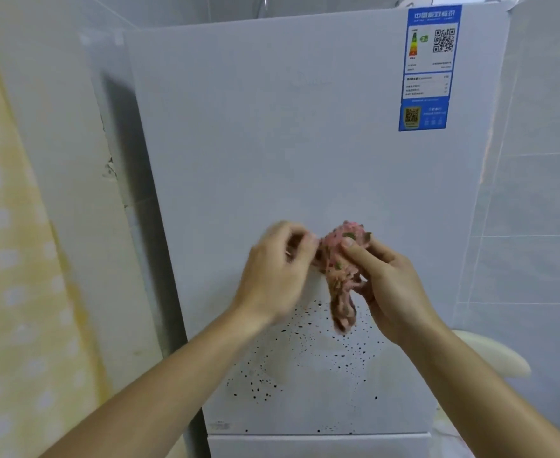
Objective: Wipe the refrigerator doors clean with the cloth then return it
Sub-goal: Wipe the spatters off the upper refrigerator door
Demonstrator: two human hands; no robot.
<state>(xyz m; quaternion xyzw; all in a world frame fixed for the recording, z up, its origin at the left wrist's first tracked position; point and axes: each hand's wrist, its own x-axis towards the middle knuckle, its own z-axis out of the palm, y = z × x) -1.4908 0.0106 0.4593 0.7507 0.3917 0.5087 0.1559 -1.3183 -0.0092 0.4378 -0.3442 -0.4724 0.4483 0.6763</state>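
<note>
Bunched pink cloth (339,259) held before the upper refrigerator door (305,143), long axis hanging down toward the dark specks (305,358) just below; the right hand (391,289) has its fingers clamped round the bulk, while the blurred left hand (272,279) apparently pinches the left edge.

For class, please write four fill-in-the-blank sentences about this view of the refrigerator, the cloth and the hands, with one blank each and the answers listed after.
1. The cloth held before the refrigerator door is mostly ____ in colour.
2. The dark specks sit on the ____ part of that door.
3. The blue label is stuck near the door's top ____ corner.
4. The cloth's loose end hangs ____ from the right hand.
Missing words: pink; lower; right; down.
</note>
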